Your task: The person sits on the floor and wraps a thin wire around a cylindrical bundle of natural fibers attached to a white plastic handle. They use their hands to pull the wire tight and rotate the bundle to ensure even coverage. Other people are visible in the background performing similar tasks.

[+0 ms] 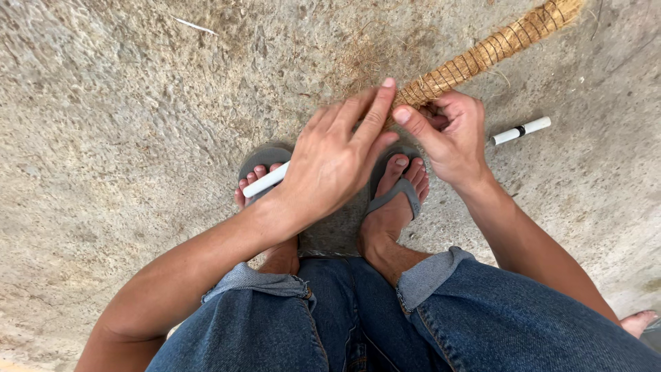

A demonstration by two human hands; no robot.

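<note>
Left hand [335,160]: laid flat over near end of fibre rope roll [485,53], white stick [265,180] tucked beneath | right hand [451,138]: closed on same end | white marker [521,130]: lying just right of it on concrete floor [124,138] | grey sandals [397,193]: worn.

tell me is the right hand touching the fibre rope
Touching. The head view shows the right hand closed around the near end of the fibre rope, thumb pressed on it.
</note>
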